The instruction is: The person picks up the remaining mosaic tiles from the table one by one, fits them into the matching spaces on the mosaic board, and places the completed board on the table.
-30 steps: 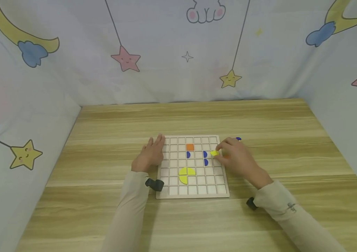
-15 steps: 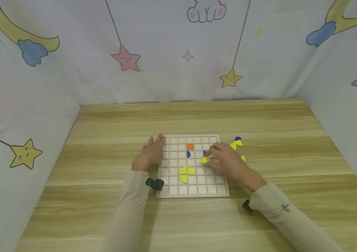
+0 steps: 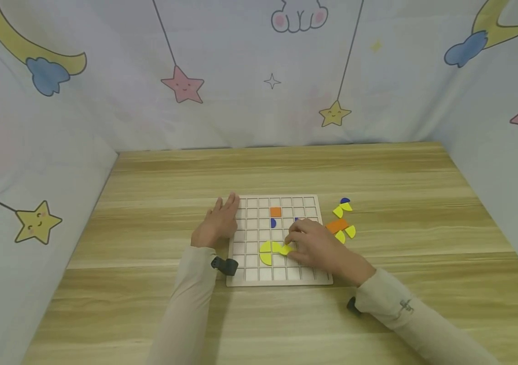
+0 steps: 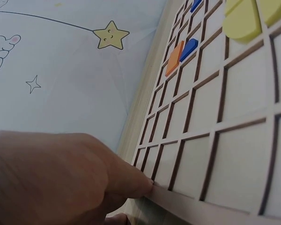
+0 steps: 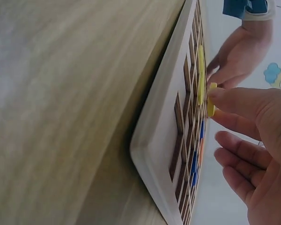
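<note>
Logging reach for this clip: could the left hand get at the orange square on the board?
Probably yes: the left hand touches the board at its edge, and only bare cells separate it from the orange square.

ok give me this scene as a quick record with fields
left hand: touching the left edge of the board
right hand: pinching a yellow piece over the board
on board: orange square, blue half-round, three yellow quarter-rounds, mostly hidden blue piece
on table, right of board: loose blue half-round, orange piece or pieces, four loose yellow pieces
</note>
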{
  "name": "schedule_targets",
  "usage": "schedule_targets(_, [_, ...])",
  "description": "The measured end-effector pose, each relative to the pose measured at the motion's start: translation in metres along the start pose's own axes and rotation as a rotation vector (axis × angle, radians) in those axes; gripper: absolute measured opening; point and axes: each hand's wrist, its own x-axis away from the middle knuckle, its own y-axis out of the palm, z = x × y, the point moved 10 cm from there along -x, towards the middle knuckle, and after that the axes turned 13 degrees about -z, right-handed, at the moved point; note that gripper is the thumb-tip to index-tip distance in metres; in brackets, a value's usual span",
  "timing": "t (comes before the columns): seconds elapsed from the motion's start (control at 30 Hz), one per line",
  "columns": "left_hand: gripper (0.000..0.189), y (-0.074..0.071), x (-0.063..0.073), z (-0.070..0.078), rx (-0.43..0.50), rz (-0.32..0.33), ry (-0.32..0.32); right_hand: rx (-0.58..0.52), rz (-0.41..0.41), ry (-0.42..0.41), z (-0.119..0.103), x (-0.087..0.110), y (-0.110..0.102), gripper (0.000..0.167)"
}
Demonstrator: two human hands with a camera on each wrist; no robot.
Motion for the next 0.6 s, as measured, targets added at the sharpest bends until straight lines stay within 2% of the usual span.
schedule_targets(0.37, [0.059, 0.000, -0.001, -0.002, -0.003, -0.005, -0.006, -0.031, -0.108, -0.016, -0.013, -0.003, 0.013, 0.016])
schedule_targets(0.6, [0.059, 0.000, -0.001, -0.001, -0.001, -0.005, -0.009, -0.016, -0.089, -0.060, -0.022, -0.004, 0.013, 0.017])
